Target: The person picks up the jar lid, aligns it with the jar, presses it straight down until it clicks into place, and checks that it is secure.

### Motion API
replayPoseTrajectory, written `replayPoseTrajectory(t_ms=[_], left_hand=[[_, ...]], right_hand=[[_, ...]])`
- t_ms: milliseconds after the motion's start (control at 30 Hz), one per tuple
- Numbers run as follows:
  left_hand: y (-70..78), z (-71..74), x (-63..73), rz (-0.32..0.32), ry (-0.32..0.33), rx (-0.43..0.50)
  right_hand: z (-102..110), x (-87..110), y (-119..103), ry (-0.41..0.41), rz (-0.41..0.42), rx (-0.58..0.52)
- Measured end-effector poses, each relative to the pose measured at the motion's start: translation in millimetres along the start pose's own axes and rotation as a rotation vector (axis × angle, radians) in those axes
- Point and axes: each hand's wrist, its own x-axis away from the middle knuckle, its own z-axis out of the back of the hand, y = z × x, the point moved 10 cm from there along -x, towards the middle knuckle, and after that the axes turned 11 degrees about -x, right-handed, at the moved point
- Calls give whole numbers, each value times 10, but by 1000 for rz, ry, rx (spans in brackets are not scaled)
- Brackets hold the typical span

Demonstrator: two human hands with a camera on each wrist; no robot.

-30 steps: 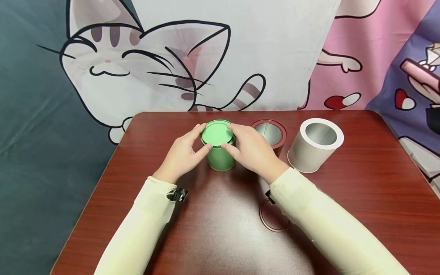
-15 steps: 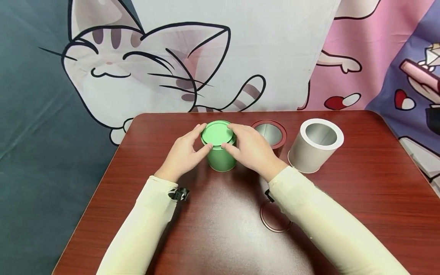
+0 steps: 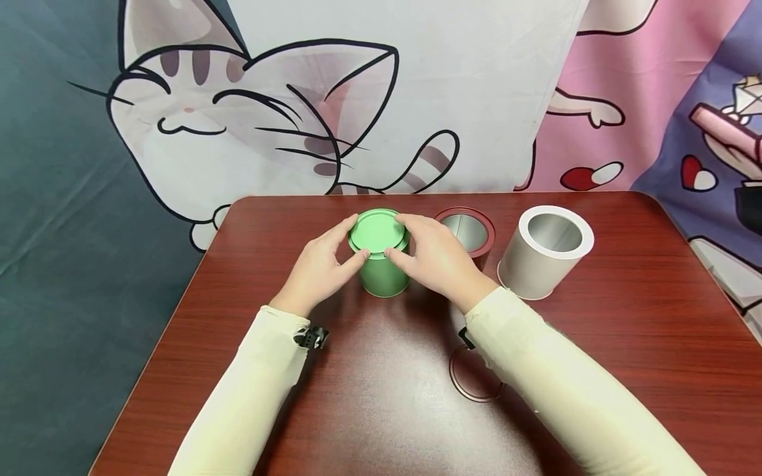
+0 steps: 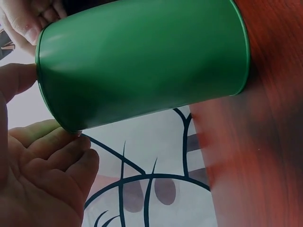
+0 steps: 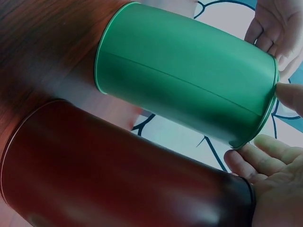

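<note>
A green can [image 3: 383, 279] stands upright near the far edge of the table, with a light green lid [image 3: 377, 231] on its top. My left hand [image 3: 315, 268] holds the rim from the left, thumb in front and fingers along the side. Opposite it, my right hand [image 3: 440, 261] holds the rim on the right in the same way. Both thumbs touch the near edge, slightly apart. In the left wrist view the fingertips meet the upper edge of the green can's smooth wall. A seam runs down that wall in the right wrist view.
An open red can [image 3: 491, 233] stands just right of the green one, partly behind my right hand. Farther right is an open white can [image 3: 524, 272]. A dark red round lid [image 3: 474, 378] lies on the table [image 3: 369, 410], partly under my right forearm. A cat-print cloth [image 3: 488, 86] hangs behind.
</note>
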Motion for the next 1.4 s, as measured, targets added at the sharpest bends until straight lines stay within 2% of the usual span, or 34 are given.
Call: replayPoseTrajectory(t_ms=[400, 767, 1133, 1400], left_hand=[[-37, -29, 1, 11, 15, 37], [10, -13, -2, 11, 15, 28], [-47, -41, 17, 57, 7, 45], [-50, -44, 15, 67, 4, 53]], right_hand=[[21, -11, 51, 21, 14, -38], [49, -13, 36, 14, 5, -38], [14, -5, 35, 3, 0, -28], [26, -6, 34, 10, 0, -15]])
